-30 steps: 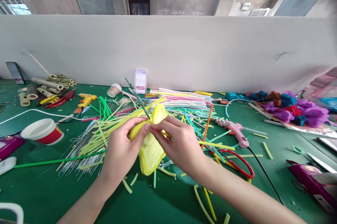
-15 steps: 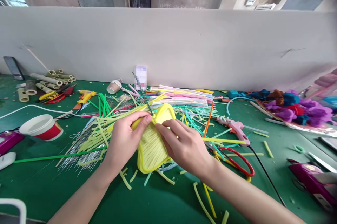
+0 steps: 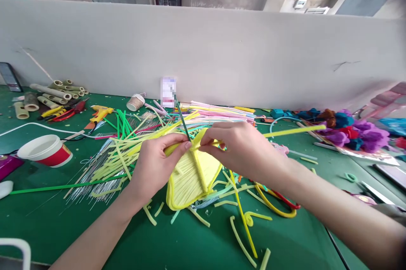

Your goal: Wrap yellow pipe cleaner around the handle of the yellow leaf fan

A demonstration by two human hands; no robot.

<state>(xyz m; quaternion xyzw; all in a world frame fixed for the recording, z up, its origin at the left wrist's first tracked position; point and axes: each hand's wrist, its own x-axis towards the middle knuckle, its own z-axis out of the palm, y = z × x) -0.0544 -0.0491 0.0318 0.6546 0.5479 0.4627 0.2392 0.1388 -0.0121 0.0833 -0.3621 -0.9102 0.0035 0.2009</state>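
Observation:
My left hand (image 3: 160, 160) is closed, thumb and fingers pinching a yellow ribbed petal-shaped piece (image 3: 184, 187) made of fuzzy pipe cleaners. Its thumb presses where a thin dark green rod (image 3: 183, 121) meets the piece and points up and away. Close beside it, my right hand (image 3: 241, 145) pinches a yellow pipe cleaner (image 3: 294, 131) at that same join. The strip's free end sticks out to the right past the hand. The right fingers partly cover the upper petal-shaped piece.
Yellow pipe cleaners (image 3: 111, 168) lie heaped at left, near a paper cup (image 3: 47, 151) and a yellow glue gun (image 3: 100, 113). Red-and-yellow scissor handles (image 3: 279, 208) show beneath my right forearm. Purple flowers (image 3: 371, 135) lie at right; a pale partition (image 3: 203, 50) stands behind.
My right hand has moved up and turned over the join, and the strip's free end has risen with it. The petal-shaped piece shows more of its face. My left hand keeps its pinch.

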